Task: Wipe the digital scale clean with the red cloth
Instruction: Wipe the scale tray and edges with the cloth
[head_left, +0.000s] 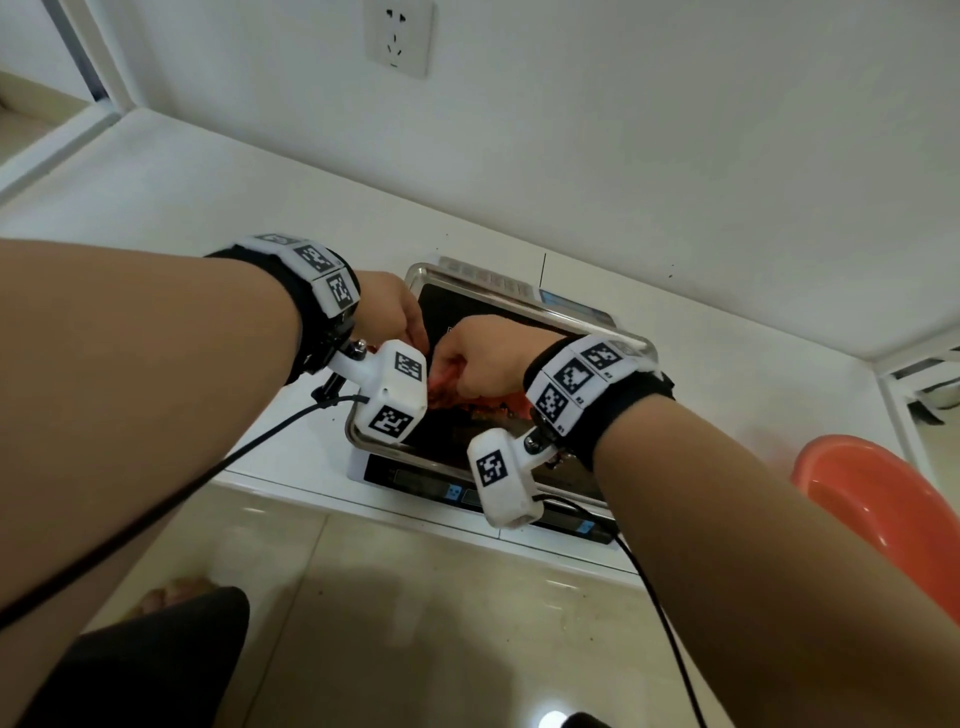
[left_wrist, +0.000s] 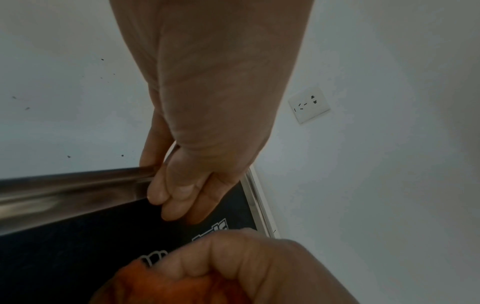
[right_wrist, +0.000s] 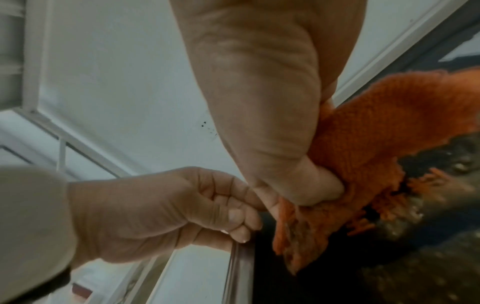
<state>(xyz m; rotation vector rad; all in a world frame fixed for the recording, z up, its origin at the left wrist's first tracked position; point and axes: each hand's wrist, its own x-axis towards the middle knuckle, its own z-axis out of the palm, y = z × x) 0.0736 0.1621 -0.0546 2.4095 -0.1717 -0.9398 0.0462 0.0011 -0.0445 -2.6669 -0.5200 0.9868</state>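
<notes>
The digital scale (head_left: 400, 475) stands on a white counter, its steel tray (head_left: 498, 297) holding a dark, dirty surface. My left hand (head_left: 392, 312) grips the tray's left rim (left_wrist: 64, 189); its fingers (left_wrist: 168, 197) curl over the steel edge. My right hand (head_left: 478, 364) is bunched round the red cloth (head_left: 501, 402) and holds it down on the dark surface near the left hand. In the right wrist view the red cloth (right_wrist: 376, 133) spills from my fist, its frayed end soiled, with the left hand (right_wrist: 155, 209) close beside it on the rim (right_wrist: 240, 271).
An orange plastic basin (head_left: 872, 499) sits at the right by the counter. A wall socket (head_left: 397, 36) is on the wall above the scale. The counter's front edge (head_left: 467, 525) runs just before the scale, with tiled floor below. Black cables (head_left: 156, 514) hang from both wrists.
</notes>
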